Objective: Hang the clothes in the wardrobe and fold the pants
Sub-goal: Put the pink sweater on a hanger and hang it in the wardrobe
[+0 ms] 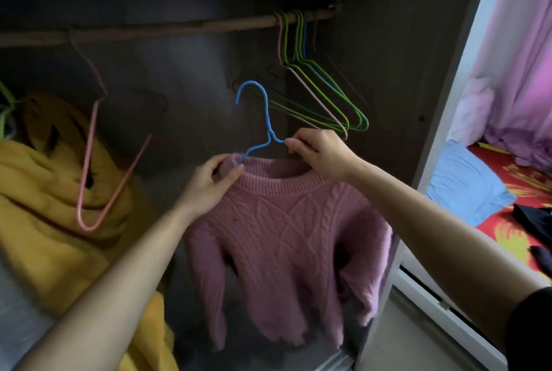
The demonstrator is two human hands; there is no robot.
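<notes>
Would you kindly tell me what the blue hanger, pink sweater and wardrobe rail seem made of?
The blue hanger: probably wire with a matte plastic coating, being thin, bent and twisted at the neck. The pink sweater: knitted yarn, likely wool or acrylic, showing cable ribs and fuzz. The rail: seemingly wood, brown and dull.

Single head camera looked forward and slightly down into the open wardrobe (397, 77), close in, rail (179, 29) across the top, bed (519, 184) at right edge

No readable text or labels, perhaps through blur
</notes>
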